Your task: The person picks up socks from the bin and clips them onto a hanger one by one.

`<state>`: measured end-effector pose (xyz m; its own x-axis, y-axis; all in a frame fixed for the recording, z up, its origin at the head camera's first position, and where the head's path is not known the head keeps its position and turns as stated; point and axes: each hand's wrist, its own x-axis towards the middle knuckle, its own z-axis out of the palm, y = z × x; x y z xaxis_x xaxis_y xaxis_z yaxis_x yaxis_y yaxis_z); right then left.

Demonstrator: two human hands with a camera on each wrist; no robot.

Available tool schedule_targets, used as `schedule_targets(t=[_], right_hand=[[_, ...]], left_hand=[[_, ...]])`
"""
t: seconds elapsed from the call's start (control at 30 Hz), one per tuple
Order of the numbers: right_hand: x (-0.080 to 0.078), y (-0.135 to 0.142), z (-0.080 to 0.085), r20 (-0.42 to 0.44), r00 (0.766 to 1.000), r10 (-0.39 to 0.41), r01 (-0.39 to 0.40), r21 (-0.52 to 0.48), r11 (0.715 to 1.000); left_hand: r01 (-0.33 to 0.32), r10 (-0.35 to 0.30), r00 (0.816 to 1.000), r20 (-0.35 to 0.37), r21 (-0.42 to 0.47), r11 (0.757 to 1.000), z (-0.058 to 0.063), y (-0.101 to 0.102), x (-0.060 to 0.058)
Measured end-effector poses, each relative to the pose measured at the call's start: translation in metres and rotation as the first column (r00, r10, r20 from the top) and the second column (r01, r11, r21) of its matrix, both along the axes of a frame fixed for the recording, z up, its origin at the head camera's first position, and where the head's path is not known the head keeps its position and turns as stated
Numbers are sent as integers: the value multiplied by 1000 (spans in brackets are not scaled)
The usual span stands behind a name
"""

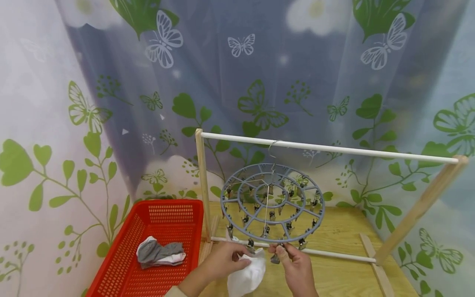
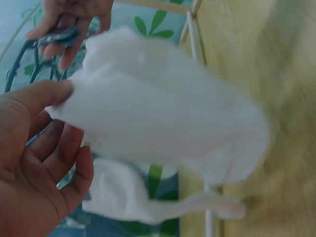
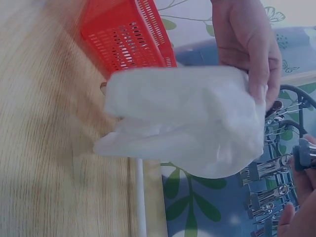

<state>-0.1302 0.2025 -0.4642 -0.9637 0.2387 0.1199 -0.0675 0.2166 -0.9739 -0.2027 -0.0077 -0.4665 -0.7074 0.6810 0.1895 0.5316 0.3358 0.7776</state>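
My left hand (image 1: 224,260) pinches a white sock (image 1: 248,277) by its upper edge, and the sock hangs below the fingers. Beside it, my right hand (image 1: 298,270) holds a dark clothes peg (image 1: 275,259) at the near rim of a round grey clip hanger (image 1: 222,199). Whether that peg's mouth is spread cannot be made out. In the left wrist view a second white sock (image 2: 121,195) hangs behind the held one. Several other metal pegs, such as one peg (image 1: 250,244), dangle around the hanger's rings.
The hanger hooks onto a white rail (image 1: 356,152) between wooden posts (image 1: 421,206). To the left stands a red basket (image 1: 198,231), with grey-and-white socks (image 1: 160,252) inside. A lower white bar (image 1: 341,255) crosses the wooden tabletop (image 1: 334,231). A patterned curtain (image 1: 237,82) hangs behind.
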Motion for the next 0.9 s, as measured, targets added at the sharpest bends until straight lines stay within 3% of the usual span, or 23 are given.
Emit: schedule_targets(t=[0.27,0.47,0.63,0.9], right_hand=[[1,-3,-1,-46,999,-15,14,-31,999],[2,-3,-2,-51,999,-13,14,8,1000],[1,-4,-4,-103,994,-27,32,46,998],[2,-4,-4,-87,996,-34,40,78,996]], left_hand=[[-19,22,999,-40,78,997,-4,23,14],[-9,12,999,-51,56,998,-5,34,17],[-1,3,997,-71,37,999,-5,38,18],[-56,56,998,-7,66,996,-5,42,20]])
